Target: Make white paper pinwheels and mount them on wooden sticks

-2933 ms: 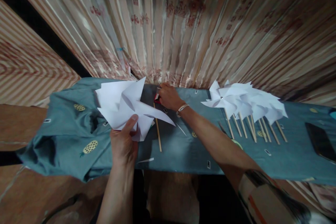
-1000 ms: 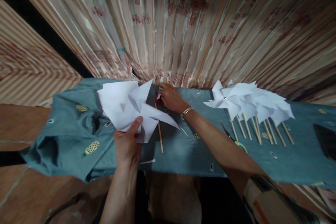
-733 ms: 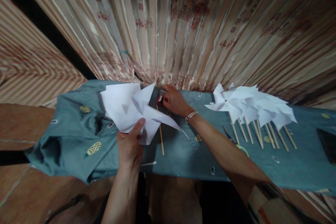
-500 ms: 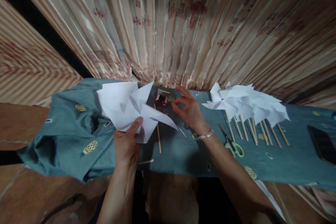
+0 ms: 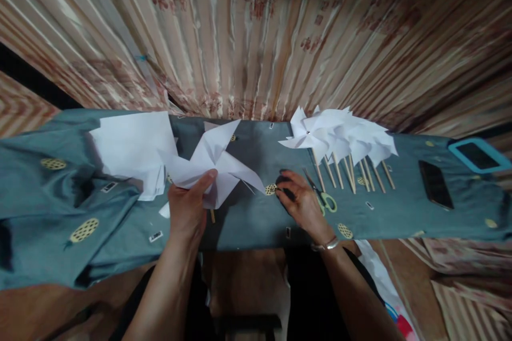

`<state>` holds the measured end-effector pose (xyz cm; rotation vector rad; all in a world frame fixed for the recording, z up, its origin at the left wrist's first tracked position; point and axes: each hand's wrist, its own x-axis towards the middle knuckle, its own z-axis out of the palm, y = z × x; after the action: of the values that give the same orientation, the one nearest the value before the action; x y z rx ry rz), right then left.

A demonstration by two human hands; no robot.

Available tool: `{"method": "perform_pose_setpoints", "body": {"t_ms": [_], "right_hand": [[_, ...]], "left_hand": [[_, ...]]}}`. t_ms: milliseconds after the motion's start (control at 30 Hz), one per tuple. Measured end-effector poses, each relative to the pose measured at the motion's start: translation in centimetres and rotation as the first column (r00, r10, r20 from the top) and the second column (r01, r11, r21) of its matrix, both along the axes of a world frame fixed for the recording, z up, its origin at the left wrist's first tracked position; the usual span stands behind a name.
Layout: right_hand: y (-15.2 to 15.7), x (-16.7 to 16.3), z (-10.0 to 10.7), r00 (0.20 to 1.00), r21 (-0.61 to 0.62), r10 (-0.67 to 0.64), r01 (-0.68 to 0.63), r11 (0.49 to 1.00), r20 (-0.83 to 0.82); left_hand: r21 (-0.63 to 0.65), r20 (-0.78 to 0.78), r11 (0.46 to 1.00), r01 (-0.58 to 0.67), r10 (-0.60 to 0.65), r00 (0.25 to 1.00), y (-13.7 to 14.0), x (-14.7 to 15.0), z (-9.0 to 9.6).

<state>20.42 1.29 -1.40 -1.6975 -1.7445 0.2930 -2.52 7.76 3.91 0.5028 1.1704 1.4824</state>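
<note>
A white paper pinwheel [image 5: 228,168] is in my left hand [image 5: 188,205], its folded points gathered under my thumb near the centre. Beneath it, the end of a wooden stick [image 5: 213,217] shows on the cloth; the rest is covered. To the right, my right hand [image 5: 300,202] is held just over the cloth with fingers bent and thumb drawn in. Whatever is between those fingertips is too small to make out. Green-handled scissors [image 5: 328,202] lie right beside that hand. The small red box is out of sight behind the pinwheel.
A stack of white paper sheets [image 5: 136,141] lies to the left on the blue-green cloth [image 5: 256,229]. Several pinwheels on sticks [image 5: 348,136] overlap at the right. Beyond them are a dark phone [image 5: 436,184] and a blue-framed device [image 5: 480,154]. A curtain [image 5: 248,37] hangs behind.
My view has shifted rightward. My right hand has come back from near the small box toward the scissors, its fingers still bent. The held pinwheel now stands apart from the paper stack.
</note>
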Motion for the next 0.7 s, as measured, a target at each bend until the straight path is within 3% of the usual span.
{"method": "perform_pose_setpoints", "body": {"t_ms": [133,233,367,567,700], "right_hand": [[-0.8,0.3,0.5,0.994,-0.025,-0.069,0.067,0.997,-0.086],[-1.0,-0.1,1.1,0.995,-0.019,-0.029,0.027,0.999,-0.1],[-0.9,-1.1,1.4,0.997,-0.004,0.061,-0.062,0.998,-0.043],[-0.1,-1.8,0.6,0.996,0.047,0.046,-0.05,0.998,0.076],[0.1,-1.8,0.2,0.999,0.008,0.043,-0.044,0.999,0.032]], "left_hand": [[-0.002,-0.055,1.0,0.013,-0.013,0.998,0.5,1.1,-0.3],[-0.003,-0.073,1.0,0.023,-0.023,0.997,0.7,1.8,-0.7],[0.003,-0.054,1.0,0.028,-0.028,0.998,0.9,2.8,-1.2],[0.014,-0.048,0.999,0.047,-0.046,0.998,0.9,3.7,-1.4],[0.0,-0.095,0.998,0.056,-0.056,0.994,0.9,3.6,-1.4]]}}
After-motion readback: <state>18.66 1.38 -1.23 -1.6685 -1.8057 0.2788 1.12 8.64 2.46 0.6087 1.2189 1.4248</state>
